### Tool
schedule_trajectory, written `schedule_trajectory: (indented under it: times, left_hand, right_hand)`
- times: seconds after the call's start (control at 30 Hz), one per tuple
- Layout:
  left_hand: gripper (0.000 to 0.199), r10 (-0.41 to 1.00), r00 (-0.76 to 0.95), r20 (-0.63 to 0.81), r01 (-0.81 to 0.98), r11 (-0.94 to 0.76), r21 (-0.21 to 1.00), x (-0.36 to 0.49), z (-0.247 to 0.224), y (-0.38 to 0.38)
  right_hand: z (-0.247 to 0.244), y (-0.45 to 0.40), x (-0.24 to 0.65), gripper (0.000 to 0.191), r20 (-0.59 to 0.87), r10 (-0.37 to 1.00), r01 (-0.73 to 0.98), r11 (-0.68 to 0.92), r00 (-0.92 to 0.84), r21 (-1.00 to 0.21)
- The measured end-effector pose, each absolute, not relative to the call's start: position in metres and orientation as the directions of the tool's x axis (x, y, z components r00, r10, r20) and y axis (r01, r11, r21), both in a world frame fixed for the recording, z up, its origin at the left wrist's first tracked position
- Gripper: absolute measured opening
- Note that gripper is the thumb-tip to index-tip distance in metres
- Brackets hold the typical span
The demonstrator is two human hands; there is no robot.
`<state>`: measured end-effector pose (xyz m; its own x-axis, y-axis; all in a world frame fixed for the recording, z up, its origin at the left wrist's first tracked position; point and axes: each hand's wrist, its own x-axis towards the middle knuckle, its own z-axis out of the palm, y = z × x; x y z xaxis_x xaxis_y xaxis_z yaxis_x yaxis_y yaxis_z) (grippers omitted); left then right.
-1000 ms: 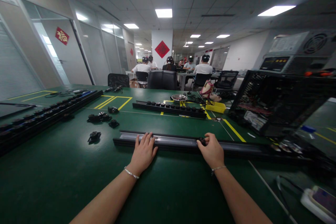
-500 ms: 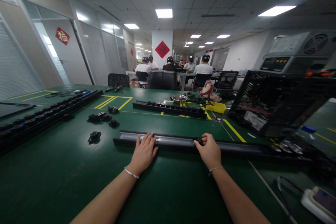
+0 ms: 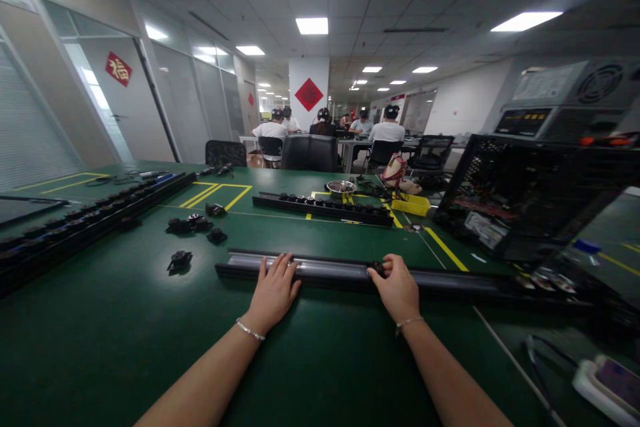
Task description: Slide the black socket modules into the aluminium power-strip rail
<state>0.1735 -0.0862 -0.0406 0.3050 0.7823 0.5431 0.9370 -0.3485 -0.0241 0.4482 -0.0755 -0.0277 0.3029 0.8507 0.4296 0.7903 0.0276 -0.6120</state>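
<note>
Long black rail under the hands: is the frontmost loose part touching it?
Apart. The head view shows green tabletop between the black rail and the loose black part.

Head view, forward, downward; tabletop near

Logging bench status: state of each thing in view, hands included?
Near rail: lying on green table
Left hand: palm down, touching near rail
Right hand: pinching small black part
Small black part: held at near rail, seating unclear
Far rail: bearing row of parts
Left rail: likewise loaded
Computer case: side open
Ceiling lights: lit
</note>
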Motion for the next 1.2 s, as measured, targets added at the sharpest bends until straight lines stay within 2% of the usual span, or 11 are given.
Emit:
schedule_trajectory:
  times: [0.77, 1.2]
  left_hand:
    - [0.036, 0.779, 0.309, 0.545, 0.935, -0.353, -0.025, 0.173, -0.04, -0.086]
    - [0.036, 0.776, 0.312, 0.548, 0.933, -0.36, -0.022, 0.172, -0.04, -0.085]
  right_hand:
    - [-0.023, -0.079, 0.436, 0.03, 0.386, 0.88, 0.721, 0.075, 0.278, -0.689]
    - [-0.025, -0.081, 0.427, 0.025, 0.405, 0.895, 0.734, 0.145, 0.189, -0.663]
